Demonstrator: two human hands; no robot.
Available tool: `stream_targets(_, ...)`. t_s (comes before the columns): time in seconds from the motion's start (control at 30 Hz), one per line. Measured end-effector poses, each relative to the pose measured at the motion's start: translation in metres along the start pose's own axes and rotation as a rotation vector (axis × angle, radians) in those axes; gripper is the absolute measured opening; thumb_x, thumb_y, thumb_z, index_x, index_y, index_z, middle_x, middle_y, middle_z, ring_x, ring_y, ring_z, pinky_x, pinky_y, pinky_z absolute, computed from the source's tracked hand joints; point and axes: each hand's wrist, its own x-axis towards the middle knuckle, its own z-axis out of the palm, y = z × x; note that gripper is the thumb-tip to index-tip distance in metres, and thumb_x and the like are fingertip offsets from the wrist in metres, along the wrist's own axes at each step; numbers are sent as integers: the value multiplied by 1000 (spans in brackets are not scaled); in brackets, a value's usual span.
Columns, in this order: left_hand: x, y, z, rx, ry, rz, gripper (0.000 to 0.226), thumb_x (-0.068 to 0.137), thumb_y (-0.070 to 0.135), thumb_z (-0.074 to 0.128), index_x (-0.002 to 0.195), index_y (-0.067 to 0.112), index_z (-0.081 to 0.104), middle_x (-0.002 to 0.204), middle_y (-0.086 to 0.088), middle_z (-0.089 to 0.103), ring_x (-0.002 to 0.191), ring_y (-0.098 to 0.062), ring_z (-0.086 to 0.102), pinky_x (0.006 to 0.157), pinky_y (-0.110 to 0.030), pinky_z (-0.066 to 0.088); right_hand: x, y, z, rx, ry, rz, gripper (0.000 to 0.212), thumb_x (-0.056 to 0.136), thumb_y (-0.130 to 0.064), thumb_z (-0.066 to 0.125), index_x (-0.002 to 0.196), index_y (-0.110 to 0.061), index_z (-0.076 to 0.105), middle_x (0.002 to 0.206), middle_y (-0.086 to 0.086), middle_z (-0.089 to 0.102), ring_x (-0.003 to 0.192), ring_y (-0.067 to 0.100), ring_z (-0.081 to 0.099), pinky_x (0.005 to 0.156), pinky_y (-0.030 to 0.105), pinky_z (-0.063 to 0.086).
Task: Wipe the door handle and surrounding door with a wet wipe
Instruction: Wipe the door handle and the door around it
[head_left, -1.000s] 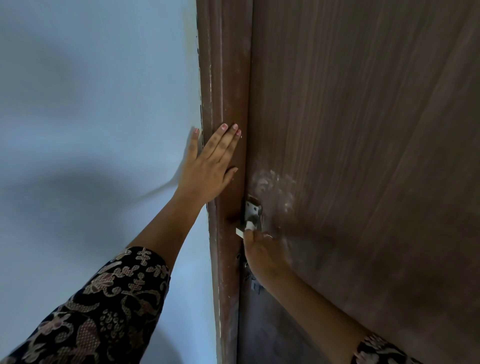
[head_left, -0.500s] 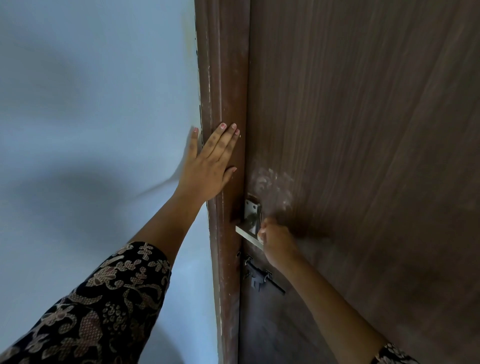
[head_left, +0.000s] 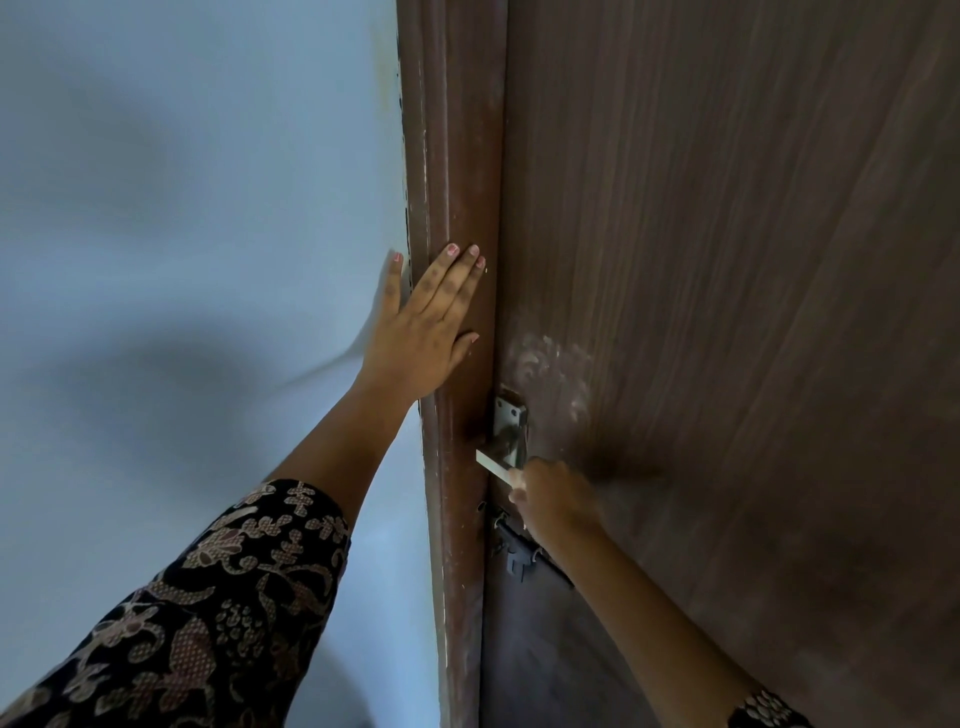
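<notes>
A brown wood-grain door (head_left: 727, 260) fills the right side, and its frame (head_left: 457, 156) runs up the middle. The metal door handle (head_left: 500, 453) sticks out from its plate by the door's edge. My right hand (head_left: 556, 499) is curled in a fist against the handle's lower end. The wet wipe is hidden inside the fist, apart from a pale bit at the fingertips. My left hand (head_left: 426, 332) presses flat on the frame above the handle, fingers straight, little finger on the wall. Whitish smears (head_left: 550, 358) mark the door just above the handle.
A pale blue wall (head_left: 182, 208) fills the left side. A dark sliding bolt latch (head_left: 514, 556) sits on the door just under my right hand. Chipped paint runs along the frame's edge.
My right hand went from under the handle plate up onto the bar, then slid down and right along it. The bolt latch came into sight. My left hand stayed put.
</notes>
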Motion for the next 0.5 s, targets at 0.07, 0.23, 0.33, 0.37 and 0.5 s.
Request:
stream_targets(0.07, 0, -1, 0, -3, 3, 4, 73, 96, 54, 29, 154, 14, 8, 162, -5, 13, 149, -22, 8, 115, -58, 6, -7, 6, 2, -8, 24, 22, 23, 93, -30, 57, 110, -14, 62, 107, 5, 70, 95, 17, 67, 69, 25, 54)
stream_targets(0.23, 0, -1, 1, -8, 10, 14, 73, 96, 54, 28, 154, 15, 9, 162, -5, 13, 149, -22, 9, 115, -58, 7, -14, 7, 5, -90, 86, -6, 18, 95, -24, 56, 108, -13, 60, 104, 3, 70, 92, 13, 68, 65, 18, 50)
stream_targets(0.33, 0, -2, 2, -11, 12, 13, 72, 96, 54, 27, 154, 15, 10, 162, -5, 14, 149, -22, 10, 115, -58, 8, -11, -7, 8, -241, 132, -68, 11, 91, -13, 59, 100, -8, 63, 96, 8, 72, 85, 17, 69, 69, 24, 56)
stream_targets(0.37, 0, -2, 1, -13, 10, 13, 72, 96, 54, 27, 154, 15, 10, 162, -5, 13, 149, -22, 10, 115, -58, 8, -9, -12, 7, -295, 175, -114, 10, 85, -12, 67, 93, -7, 67, 85, 9, 73, 75, 17, 70, 62, 25, 56)
stream_targets(0.5, 0, -1, -1, -18, -6, 11, 72, 96, 54, 28, 154, 15, 9, 162, -5, 12, 149, -21, 8, 115, -58, 7, -2, -18, 20, -496, 296, -306, 32, 58, -18, 89, 84, -6, 74, 71, 6, 72, 61, 16, 69, 53, 24, 53)
